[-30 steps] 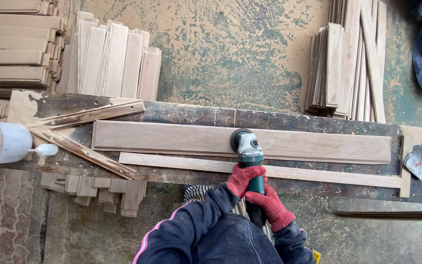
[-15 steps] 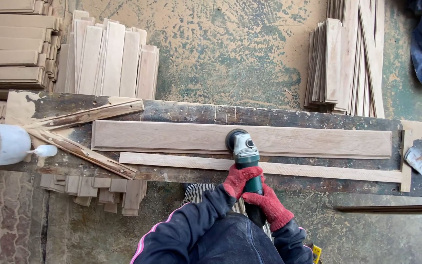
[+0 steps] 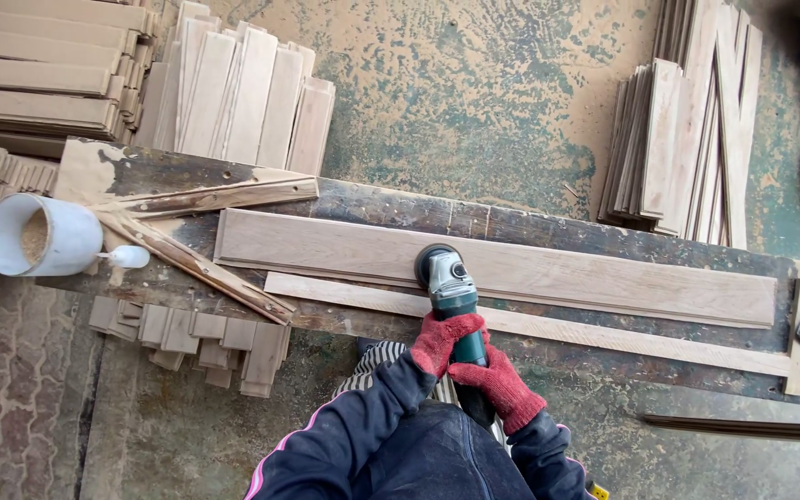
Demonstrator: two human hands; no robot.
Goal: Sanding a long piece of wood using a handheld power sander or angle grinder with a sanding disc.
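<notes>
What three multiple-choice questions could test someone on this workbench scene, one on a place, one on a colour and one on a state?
1. Where does the angle grinder's disc rest?
A. on the long wide board
B. on the floor
C. on the white tub

2. What colour are the gloves?
A. blue
B. red
C. white

3. How is the grinder held?
A. left hand only
B. lying loose
C. both hands, with the right hand

Answers: 1 A, the disc sits on the board's near edge. 2 B, both gloves are red. 3 C, both hands wrap its green body.
</notes>
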